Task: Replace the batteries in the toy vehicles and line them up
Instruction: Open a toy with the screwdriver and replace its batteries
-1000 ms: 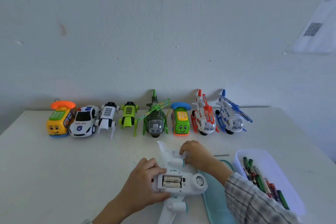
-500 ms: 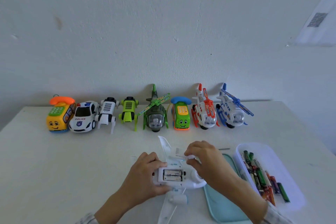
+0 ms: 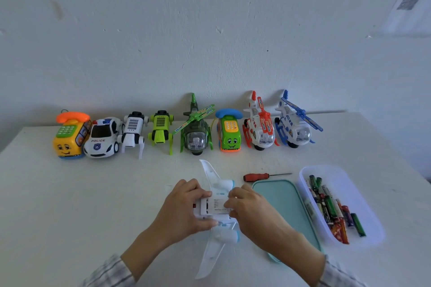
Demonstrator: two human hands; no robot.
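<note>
- Cover (image 3: 218, 207) now sits over the batteries seen uncovered earlier; right hand (image 3: 250, 207) pinches it onto the plane (image 3: 217, 221).
- Left hand (image 3: 184, 207) grips plane, steadying it, left of lid (image 3: 282, 196).
- Screwdriver (image 3: 256, 176) behind lid, likely needed next.

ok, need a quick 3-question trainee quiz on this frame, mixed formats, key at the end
1. True or false: the red-handled screwdriver lies on the table beyond the teal lid, with neither hand on it.
2. How many toys stand in the row along the wall? A) six B) eight C) ten
3. Fill in: both the left hand and the right hand are on the white toy ____, which lies belly up.

Key: 1 true; 2 B; 3 airplane. The loose batteries sit in the clear tray on the right.
</note>
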